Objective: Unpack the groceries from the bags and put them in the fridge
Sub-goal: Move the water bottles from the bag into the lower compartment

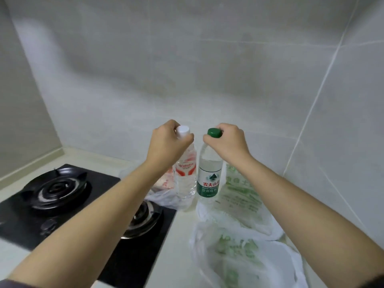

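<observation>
Two clear water bottles hang upright side by side above the counter. My left hand (166, 142) grips the neck of the white-capped bottle (186, 177), which has a red and white label. My right hand (227, 141) pinches the neck of the green-capped bottle (209, 179), whose label is green and white. Below the right bottle lies a crumpled white plastic bag with green print (239, 235). A thin clear bag (164, 194) holding something pinkish sits behind the left bottle, partly hidden by my left forearm.
A black gas hob (62, 196) with two burners takes up the left of the pale counter (180, 235). Grey tiled walls (187, 69) close in at the back and on both sides. The fridge is out of sight.
</observation>
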Tool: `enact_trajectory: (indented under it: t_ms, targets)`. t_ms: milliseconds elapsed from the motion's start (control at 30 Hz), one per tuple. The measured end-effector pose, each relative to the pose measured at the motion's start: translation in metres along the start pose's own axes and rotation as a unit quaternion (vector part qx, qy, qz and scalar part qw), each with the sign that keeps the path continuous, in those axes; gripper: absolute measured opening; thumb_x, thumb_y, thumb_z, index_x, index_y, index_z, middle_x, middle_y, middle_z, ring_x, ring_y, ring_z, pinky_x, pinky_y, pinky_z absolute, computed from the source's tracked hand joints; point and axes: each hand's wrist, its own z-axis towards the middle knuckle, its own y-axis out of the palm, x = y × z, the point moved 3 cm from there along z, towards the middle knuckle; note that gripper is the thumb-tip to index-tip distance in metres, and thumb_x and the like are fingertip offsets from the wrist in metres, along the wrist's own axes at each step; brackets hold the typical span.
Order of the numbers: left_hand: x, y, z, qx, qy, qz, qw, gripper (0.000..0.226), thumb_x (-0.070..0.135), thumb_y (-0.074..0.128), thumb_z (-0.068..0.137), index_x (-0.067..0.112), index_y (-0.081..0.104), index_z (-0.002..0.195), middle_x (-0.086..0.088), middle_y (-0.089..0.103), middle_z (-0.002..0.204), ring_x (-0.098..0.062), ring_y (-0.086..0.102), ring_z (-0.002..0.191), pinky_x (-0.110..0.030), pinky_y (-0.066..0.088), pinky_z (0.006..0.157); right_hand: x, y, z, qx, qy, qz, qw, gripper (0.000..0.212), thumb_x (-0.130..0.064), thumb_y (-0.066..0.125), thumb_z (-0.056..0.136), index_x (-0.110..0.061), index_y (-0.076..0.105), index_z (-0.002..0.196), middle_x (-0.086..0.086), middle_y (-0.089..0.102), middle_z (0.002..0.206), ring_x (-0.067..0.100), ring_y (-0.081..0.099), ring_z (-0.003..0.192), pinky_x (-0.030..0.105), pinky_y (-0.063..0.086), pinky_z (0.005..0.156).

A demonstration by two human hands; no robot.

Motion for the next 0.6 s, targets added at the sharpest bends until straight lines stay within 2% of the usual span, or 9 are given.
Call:
enact_trajectory:
  t_ms: [100, 267, 367, 433, 533, 600]
  targets:
    - [-0.017, -0.035, -0.030, 0.004, -0.023, 0.045, 0.999, 0.019, 0.028, 0.068, 0.082, 0.011, 0.060, 0.088, 0.000, 0.063, 0.076, -0.016, 0.060, 0.073, -0.027, 0.047, 0.058, -0.023, 0.025, -0.027, -0.051, -0.013, 0.026, 0.998, 0.022, -0.027, 0.069, 0.075, -0.013, 0.056, 0.065, -0.005, 0.051, 0.059, 0.012, 0.046, 0.057, 0.027, 0.036, 0.053]
    - [-0.051, -0.073, -0.088, -0.007, -0.072, 0.088, 0.993, 0.021, 0.028, 0.069, 0.082, 0.010, 0.061, 0.089, -0.006, 0.067, 0.079, -0.020, 0.064, 0.076, -0.035, 0.051, 0.062, -0.040, 0.071, -0.078, -0.117, -0.035, 0.055, 0.991, 0.024, -0.028, 0.071, 0.075, -0.009, 0.057, 0.068, -0.004, 0.051, 0.060, 0.011, 0.045, 0.056, 0.027, 0.035, 0.052]
    - [-0.077, -0.086, -0.125, -0.002, -0.105, 0.102, 0.989, 0.020, 0.029, 0.069, 0.082, 0.011, 0.061, 0.088, 0.001, 0.064, 0.076, -0.016, 0.062, 0.075, -0.030, 0.049, 0.062, -0.037, 0.100, -0.110, -0.141, -0.034, 0.056, 0.988, 0.028, -0.029, 0.072, 0.075, -0.014, 0.052, 0.062, -0.005, 0.049, 0.057, 0.010, 0.043, 0.054, 0.028, 0.033, 0.052]
    - [-0.098, -0.091, -0.147, -0.001, -0.135, 0.102, 0.986, 0.019, 0.028, 0.070, 0.081, 0.013, 0.061, 0.088, 0.005, 0.062, 0.077, -0.013, 0.061, 0.077, -0.030, 0.050, 0.064, -0.031, 0.119, -0.131, -0.164, -0.027, 0.052, 0.985, 0.025, -0.027, 0.071, 0.076, -0.014, 0.055, 0.063, -0.004, 0.053, 0.059, 0.009, 0.046, 0.056, 0.028, 0.036, 0.053]
    - [-0.127, -0.096, -0.176, -0.006, -0.178, 0.106, 0.978, 0.021, 0.029, 0.071, 0.078, 0.013, 0.061, 0.088, 0.003, 0.063, 0.079, -0.013, 0.061, 0.078, -0.033, 0.052, 0.066, -0.018, 0.142, -0.159, -0.200, -0.004, 0.045, 0.979, 0.021, -0.027, 0.071, 0.076, -0.021, 0.055, 0.064, -0.006, 0.057, 0.062, 0.011, 0.052, 0.061, 0.028, 0.041, 0.056]
    - [-0.142, -0.098, -0.194, -0.004, -0.197, 0.106, 0.975, 0.021, 0.029, 0.072, 0.078, 0.014, 0.061, 0.086, 0.005, 0.062, 0.077, -0.012, 0.059, 0.076, -0.029, 0.048, 0.062, -0.009, 0.152, -0.175, -0.210, 0.008, 0.038, 0.977, 0.023, -0.027, 0.071, 0.076, -0.025, 0.053, 0.064, -0.008, 0.057, 0.061, 0.012, 0.056, 0.063, 0.029, 0.043, 0.058]
